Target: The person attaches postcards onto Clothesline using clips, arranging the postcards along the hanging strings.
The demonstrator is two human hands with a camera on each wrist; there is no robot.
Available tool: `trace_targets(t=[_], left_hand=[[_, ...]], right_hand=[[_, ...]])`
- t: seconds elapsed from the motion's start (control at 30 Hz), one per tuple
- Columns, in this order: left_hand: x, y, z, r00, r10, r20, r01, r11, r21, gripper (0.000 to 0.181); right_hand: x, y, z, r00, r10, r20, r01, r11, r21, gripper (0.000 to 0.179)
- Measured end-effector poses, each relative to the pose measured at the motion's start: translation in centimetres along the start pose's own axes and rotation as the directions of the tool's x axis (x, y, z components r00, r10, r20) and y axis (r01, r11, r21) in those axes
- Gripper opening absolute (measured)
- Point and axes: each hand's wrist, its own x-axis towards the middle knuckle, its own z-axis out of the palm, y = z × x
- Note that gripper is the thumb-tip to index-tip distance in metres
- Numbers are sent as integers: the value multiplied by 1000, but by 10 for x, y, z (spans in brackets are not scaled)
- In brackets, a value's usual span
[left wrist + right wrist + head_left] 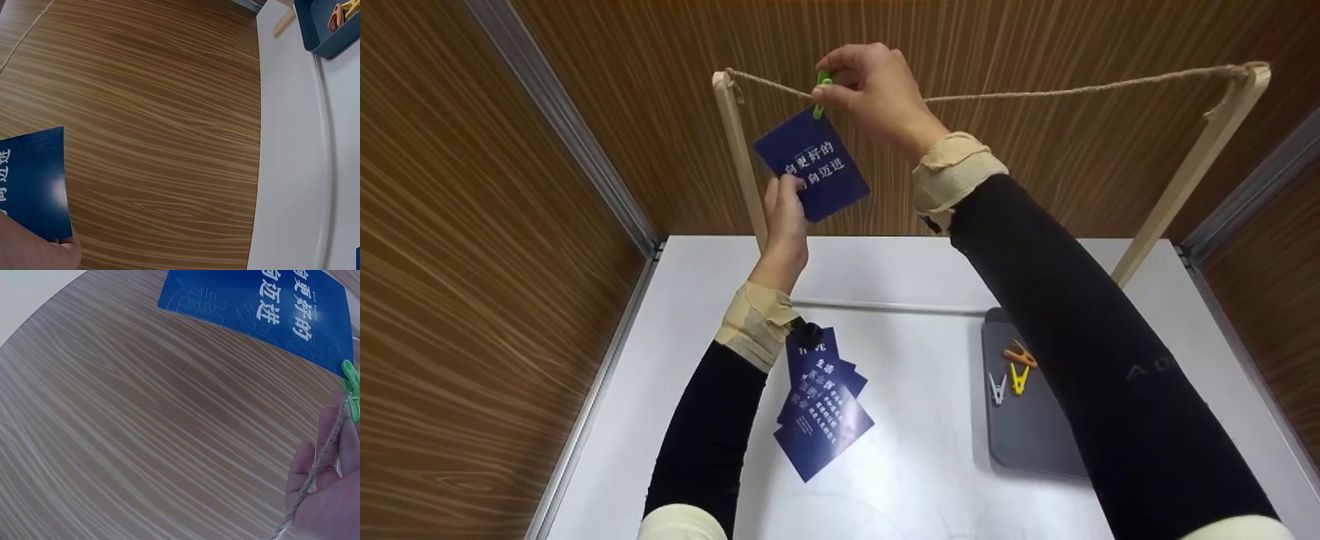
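In the head view my left hand (pixel 786 217) pinches the lower left edge of a dark blue card (pixel 834 184) with white lettering, which hangs tilted. The same card (pixel 36 174) fills the lower left of the left wrist view. My right hand (pixel 881 94) holds a green clothespin (pixel 818 112) between thumb and fingers at the twine line (pixel 1035 94). In the right wrist view, the clothespin (pixel 350 374) meets a corner of the card, and the twine (pixel 315 475) runs across my right hand's fingers. Whether its jaws enclose the twine, I cannot tell.
Two wooden posts (pixel 1192 169) carry the twine. Several overlapping blue cards (pixel 825 427) lie on the white table (pixel 915 450). A grey tray (pixel 1027 442) at right holds an orange clothespin (pixel 1020 354), a yellow clothespin (pixel 1019 379) and a light grey clothespin (pixel 997 390).
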Motion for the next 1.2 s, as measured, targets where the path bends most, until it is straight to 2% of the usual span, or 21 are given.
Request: trace_targets(t=[0.07, 0.13, 0.2, 0.27, 0.33, 0.4, 0.47, 0.5, 0.57, 0.6, 0.63, 0.7, 0.73, 0.8, 0.87, 0.93, 0.97, 1.0, 1.03, 1.1, 1.2], left_hand=[[0, -2, 0, 999, -19, 34, 19, 1000, -3, 31], [-1, -6, -1, 998, -41, 58, 41, 999, -2, 34], [-1, -10, -3, 996, -49, 71, 50, 999, -5, 35], [-1, -14, -6, 996, -45, 75, 46, 999, -12, 36], [-1, -18, -9, 996, -48, 75, 48, 999, -2, 37], [-3, -23, -13, 995, -50, 81, 47, 998, 36, 41], [-6, -29, -19, 994, -59, 93, 50, 994, 97, 46], [-8, -33, -24, 992, -61, 107, 46, 990, 133, 47], [-15, -42, -35, 987, -51, 153, 18, 978, 208, 48], [-20, -48, -43, 983, -43, 180, -7, 964, 266, 47], [-25, -55, -51, 976, -36, 217, -36, 947, 320, 46], [-38, -68, -72, 956, -11, 293, -124, 890, 439, 44], [-45, -74, -84, 944, 7, 329, -181, 846, 502, 44], [-63, -84, -109, 922, 31, 387, -291, 714, 637, 45], [-81, -93, -132, 899, 46, 435, -385, 558, 736, 46], [-100, -100, -151, 883, 53, 467, -449, 391, 804, 49], [-109, -103, -158, 877, 47, 479, -467, 321, 824, 51], [-116, -108, -164, 870, 45, 492, -485, 268, 833, 53], [-124, -112, -168, 865, 37, 501, -495, 229, 838, 55], [-136, -121, -174, 858, 17, 514, -509, 173, 844, 60], [-150, -133, -177, 857, -26, 514, -508, 118, 853, 71]], right_hand=[[-4, 2, 0, 1000, -15, -13, 14, 996, -89, 45], [-8, 4, 0, 998, -61, -27, 54, 975, -216, 52], [-15, 8, 1, 989, -145, -43, 123, 938, -323, 56], [-24, 13, 0, 964, -256, -72, 208, 894, -398, 56], [-38, 20, -4, 915, -386, -113, 304, 848, -434, 51], [-57, 31, -11, 850, -502, -163, 392, 807, -441, 44], [-82, 46, -19, 790, -581, -198, 457, 772, -443, 38], [-97, 56, -22, 769, -605, -206, 479, 759, -440, 36], [-131, 80, -26, 770, -609, -189, 496, 758, -422, 34], [-149, 94, -27, 787, -595, -161, 491, 763, -421, 33], [-169, 109, -27, 816, -565, -123, 474, 776, -417, 32], [-208, 140, -24, 884, -467, -29, 415, 810, -416, 31], [-225, 156, -21, 913, -408, 27, 380, 824, -421, 30], [-256, 185, -15, 949, -284, 137, 315, 837, -448, 25], [-282, 209, -9, 963, -144, 229, 241, 841, -484, 24], [-302, 228, -3, 953, -23, 301, 190, 820, -540, 25], [-311, 236, 0, 945, 34, 326, 168, 804, -570, 27], [-319, 242, 1, 933, 93, 346, 143, 789, -597, 30], [-326, 248, 2, 923, 145, 358, 122, 769, -627, 34], [-338, 256, 5, 899, 227, 374, 93, 736, -671, 40], [-351, 264, 8, 869, 307, 389, 61, 713, -698, 45]])
